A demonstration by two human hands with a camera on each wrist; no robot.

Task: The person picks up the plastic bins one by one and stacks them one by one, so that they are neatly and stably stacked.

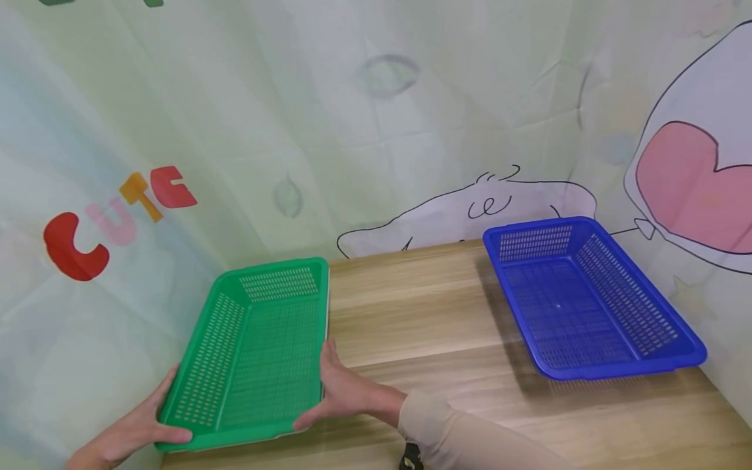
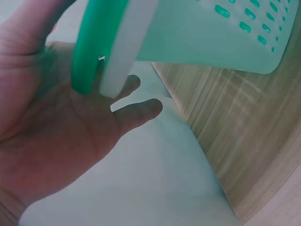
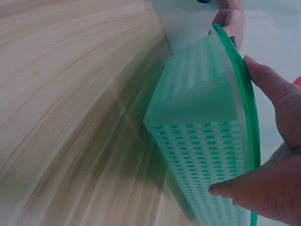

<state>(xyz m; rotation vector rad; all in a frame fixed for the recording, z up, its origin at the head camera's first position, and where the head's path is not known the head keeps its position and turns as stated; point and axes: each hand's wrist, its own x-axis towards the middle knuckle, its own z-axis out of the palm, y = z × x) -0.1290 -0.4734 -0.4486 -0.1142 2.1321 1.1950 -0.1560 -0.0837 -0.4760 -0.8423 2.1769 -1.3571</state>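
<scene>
A green plastic basket with slotted walls sits at the left of the wooden table, nested in a whitish basket whose pale rim shows just below the green one. My left hand grips its near left corner, thumb over the rim and fingers along the outer side. At the near right corner my right hand holds the rim, with the thumb at the front edge and fingers against the right long side. In the right wrist view, fingertips lie on the slotted outer wall.
A blue slotted basket stands at the right of the table. Behind and to the left hangs a printed cloth, close to the green basket's left side. A small black object is partly visible at the near edge, beside the right sleeve.
</scene>
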